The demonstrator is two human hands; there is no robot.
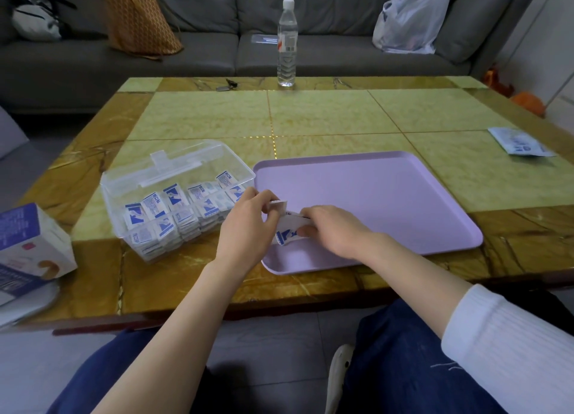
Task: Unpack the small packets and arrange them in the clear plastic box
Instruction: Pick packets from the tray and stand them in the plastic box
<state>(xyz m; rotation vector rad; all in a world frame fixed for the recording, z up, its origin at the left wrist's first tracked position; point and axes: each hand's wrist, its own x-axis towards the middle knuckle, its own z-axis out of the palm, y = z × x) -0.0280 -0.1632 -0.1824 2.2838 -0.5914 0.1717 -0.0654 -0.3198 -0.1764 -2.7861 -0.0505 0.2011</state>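
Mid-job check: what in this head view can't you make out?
Head view only:
- Inside of the pouch: covered by the left hand and right hand holding it.
- Print on the packets in the clear plastic box: too small.
- Carton: cut off by the left edge.

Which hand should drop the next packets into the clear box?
Left. The left hand pinches the small packets and sits right beside the clear plastic box. The right hand grips the pouch over the purple tray, farther from the box.
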